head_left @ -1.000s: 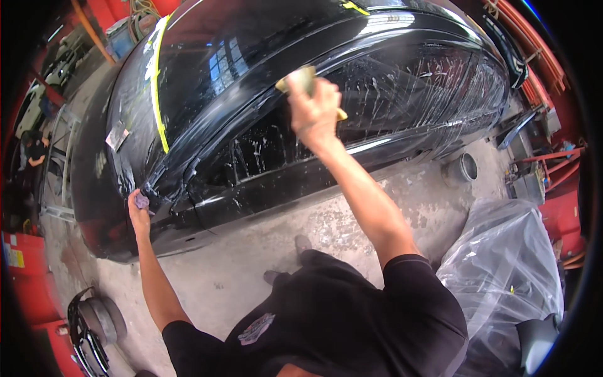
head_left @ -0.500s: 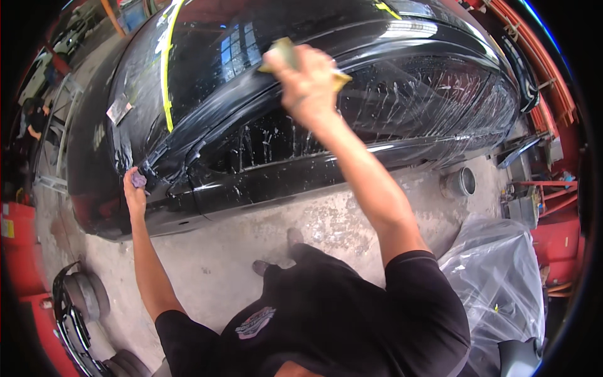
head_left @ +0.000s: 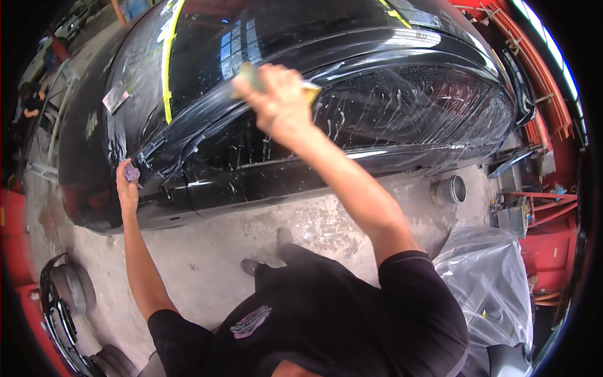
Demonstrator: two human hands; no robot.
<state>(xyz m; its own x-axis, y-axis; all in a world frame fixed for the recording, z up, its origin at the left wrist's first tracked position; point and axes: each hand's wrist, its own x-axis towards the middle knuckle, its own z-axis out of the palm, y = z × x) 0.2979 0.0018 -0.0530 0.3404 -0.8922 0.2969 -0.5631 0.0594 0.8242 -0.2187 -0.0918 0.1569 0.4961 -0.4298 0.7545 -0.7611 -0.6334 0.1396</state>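
Observation:
A black car (head_left: 276,45) fills the upper half of the head view, with whitish smears and drips on its glass and pillars. My right hand (head_left: 284,108), slightly blurred, grips a yellowish-green pad (head_left: 249,79) against the car's roof edge above the side windows. The pad's yellow end shows beyond my fingers. At the base of the windshield, by the front side window, my left hand (head_left: 127,191) is closed around a crumpled purple wad (head_left: 131,173), its exact kind unclear. Yellow tape (head_left: 168,63) runs down the windshield's side, and a small greyish sheet (head_left: 115,97) lies near it.
A dark bucket (head_left: 448,190) stands on the concrete floor (head_left: 207,264) at the right. Clear plastic sheeting (head_left: 487,283) is heaped nearer me. Tires (head_left: 72,289) and a black car part are at the lower left. Another person (head_left: 31,100) is at the far left.
My right hand has slid leftward and a little nearer along the roof edge with the pad. My left hand stays at the windshield base with the purple wad. The whole view has shifted slightly.

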